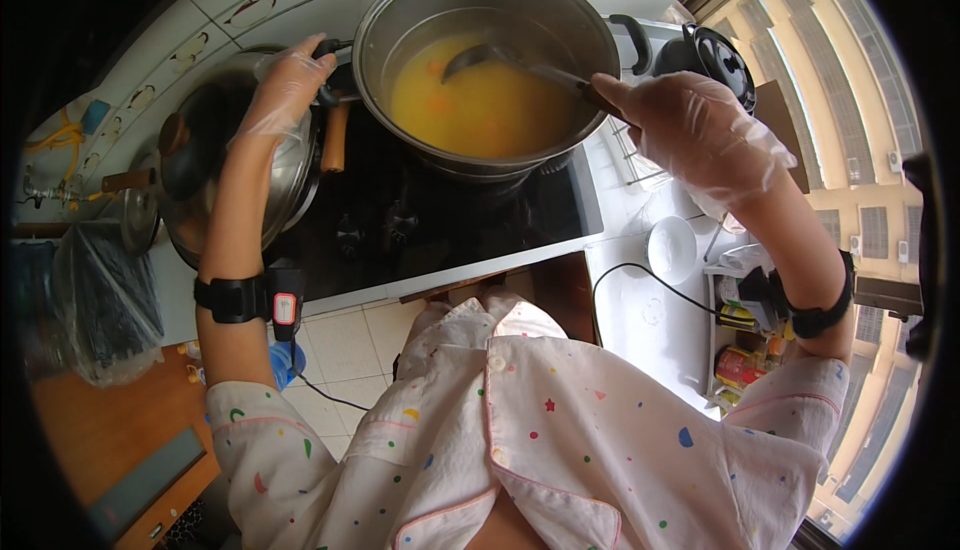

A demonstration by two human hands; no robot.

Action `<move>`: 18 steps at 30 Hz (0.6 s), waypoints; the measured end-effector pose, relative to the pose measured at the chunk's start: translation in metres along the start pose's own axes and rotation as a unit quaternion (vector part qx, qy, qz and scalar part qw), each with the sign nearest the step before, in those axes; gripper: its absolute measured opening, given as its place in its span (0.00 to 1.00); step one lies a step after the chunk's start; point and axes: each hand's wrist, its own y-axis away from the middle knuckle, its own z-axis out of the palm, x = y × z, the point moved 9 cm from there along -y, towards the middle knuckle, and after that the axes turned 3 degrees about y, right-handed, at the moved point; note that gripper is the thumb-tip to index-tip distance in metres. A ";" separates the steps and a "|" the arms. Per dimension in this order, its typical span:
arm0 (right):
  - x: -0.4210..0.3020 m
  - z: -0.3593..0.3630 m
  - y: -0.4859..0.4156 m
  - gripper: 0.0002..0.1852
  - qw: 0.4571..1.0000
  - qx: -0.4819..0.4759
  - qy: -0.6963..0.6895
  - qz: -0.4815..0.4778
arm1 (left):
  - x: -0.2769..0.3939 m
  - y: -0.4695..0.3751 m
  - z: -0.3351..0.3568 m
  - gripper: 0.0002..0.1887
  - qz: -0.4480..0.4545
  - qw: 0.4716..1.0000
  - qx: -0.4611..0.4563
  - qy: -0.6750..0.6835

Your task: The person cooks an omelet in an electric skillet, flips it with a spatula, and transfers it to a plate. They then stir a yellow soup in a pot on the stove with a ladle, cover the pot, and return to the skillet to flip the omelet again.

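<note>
A large stainless steel pot (484, 164) stands on the black glass hob (360, 212), with yellow broth (465, 115) and orange pieces in it. My left hand (289, 85), in a clear plastic glove, grips the pot's black left handle (327, 92). In a like glove, my right hand (694, 130) is closed round the dark handle of a ladle (469, 61) at the pot's right rim. The ladle reaches across the pot, its bowl partly in the broth. The pot's right handle (634, 44) is free, just behind my right hand.
A lidded wok (289, 167) with wooden handles sits left of the pot, partly behind my left forearm. At the right are a black lidded pot (724, 62), a wire rack (637, 156), a white bowl (671, 250), a shelf of jars (739, 366) and a window. A cable crosses the counter.
</note>
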 end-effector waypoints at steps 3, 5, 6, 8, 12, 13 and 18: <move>-0.018 -0.032 0.031 0.21 0.976 0.161 0.077 -0.124 | -0.003 -0.002 0.001 0.26 0.003 1.000 -0.001 -0.004; -0.019 -0.041 0.040 0.20 0.966 0.211 0.096 -0.117 | -0.002 -0.003 0.000 0.26 0.011 1.000 0.003 -0.004; -0.014 -0.043 0.042 0.20 0.975 0.200 0.029 -0.090 | -0.001 -0.003 0.000 0.26 0.018 1.000 0.005 -0.002; -0.009 -0.049 0.041 0.19 0.981 0.170 -0.065 -0.061 | 0.000 -0.002 0.000 0.26 0.014 1.000 0.004 -0.004; -0.014 -0.063 0.041 0.20 0.991 0.082 -0.001 -0.110 | 0.003 0.001 0.000 0.27 0.009 1.000 0.005 -0.013; -0.014 -0.060 0.039 0.20 0.991 0.068 0.033 -0.110 | 0.005 0.002 -0.001 0.26 0.020 1.000 0.008 -0.010; 0.026 -0.028 0.032 0.20 0.968 0.045 -0.238 0.069 | 0.006 0.002 0.000 0.26 0.028 1.000 0.010 0.004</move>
